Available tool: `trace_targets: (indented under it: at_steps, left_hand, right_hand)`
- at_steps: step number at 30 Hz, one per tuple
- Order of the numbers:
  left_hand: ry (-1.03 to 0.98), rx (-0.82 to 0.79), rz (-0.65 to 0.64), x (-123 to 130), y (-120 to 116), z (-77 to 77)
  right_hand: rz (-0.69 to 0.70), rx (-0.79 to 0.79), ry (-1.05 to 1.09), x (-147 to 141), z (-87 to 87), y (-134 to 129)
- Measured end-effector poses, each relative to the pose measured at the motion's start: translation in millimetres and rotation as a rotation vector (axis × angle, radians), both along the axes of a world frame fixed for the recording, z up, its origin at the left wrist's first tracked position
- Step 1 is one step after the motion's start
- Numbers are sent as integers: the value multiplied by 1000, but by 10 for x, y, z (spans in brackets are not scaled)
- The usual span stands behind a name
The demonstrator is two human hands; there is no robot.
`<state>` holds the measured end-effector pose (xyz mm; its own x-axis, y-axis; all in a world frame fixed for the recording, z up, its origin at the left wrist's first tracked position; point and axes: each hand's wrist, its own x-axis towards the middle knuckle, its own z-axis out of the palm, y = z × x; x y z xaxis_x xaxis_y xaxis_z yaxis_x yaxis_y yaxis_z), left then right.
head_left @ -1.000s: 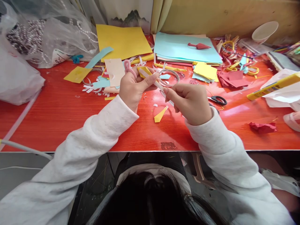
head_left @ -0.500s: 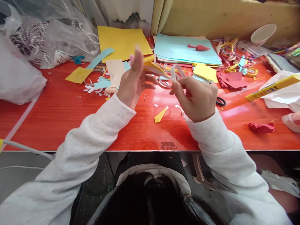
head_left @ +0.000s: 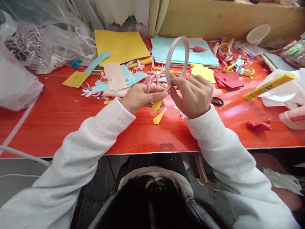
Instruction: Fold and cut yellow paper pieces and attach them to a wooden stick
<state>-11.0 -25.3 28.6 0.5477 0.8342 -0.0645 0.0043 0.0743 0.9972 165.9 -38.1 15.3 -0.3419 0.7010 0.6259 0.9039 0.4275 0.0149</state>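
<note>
Up into the air has come the roll of tape (head_left: pixel 168 63), which half a second ago hung lower, beside the right hand (head_left: pixel 194 95); it now stands on edge above the fingers. Meanwhile the left hand (head_left: pixel 140 97), spread wide then, has closed in.

Under everything lies the red table (head_left: pixel 59 127). At its left end sits a white plastic bag (head_left: pixel 19 76). Farther back are a large yellow sheet (head_left: pixel 121 46) and, to its right, a stack of blue sheets (head_left: pixel 162 49).

Over the middle of the table, the right hand pinches the bottom of the roll between thumb and forefinger, its other fingers curled. The left hand is nearly closed, thumb on top, gripping a folded yellow strip (head_left: pixel 157 105) that slants up toward the roll. Its upper tip meets the tape at the right fingertips; whether they are stuck together I cannot tell.

Out to the right, a yellow tube (head_left: pixel 269 86) lies across white paper, and a cup (head_left: pixel 258 34) leans near the back. Scissors (head_left: pixel 217 101) show partly, just beside the right hand. Smallest is a yellow cutout (head_left: pixel 159 116), flat on the table just below the held strip.
</note>
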Motion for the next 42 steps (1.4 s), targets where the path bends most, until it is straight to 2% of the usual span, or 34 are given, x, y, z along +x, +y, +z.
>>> trace_targets:
  at_steps: [8, 14, 18, 20, 25, 31, 35, 38, 42]
  left_hand:
    - [80, 246, 41, 24, 41, -90]
    - [83, 184, -32, 32, 73, -151]
    - [50, 254, -24, 41, 83, -200]
    - [66, 235, 10, 35, 70, -183]
    - [68, 282, 236, 0, 52, -92]
    - [-73, 85, 47, 25, 20, -91]
    - [-187, -14, -40, 38, -23, -99]
    - [-213, -26, -31, 31, -18, -106]
    - [-191, -30, 60, 1, 24, -96]
  right_hand:
    - [53, 78, 33, -37, -157, 53]
    - [95, 96, 41, -37, -205, 90]
    - [154, 33, 90, -58, -205, 84]
    - [160, -11, 140, -67, -195, 71]
    - [128, -23, 189, -88, -134, 10]
    - [27, -7, 164, -115, -99, -26]
    - [-10, 113, 146, -106, -142, 8]
    - [-1, 167, 111, -113, -172, 32]
    - [40, 93, 89, -99, -126, 35]
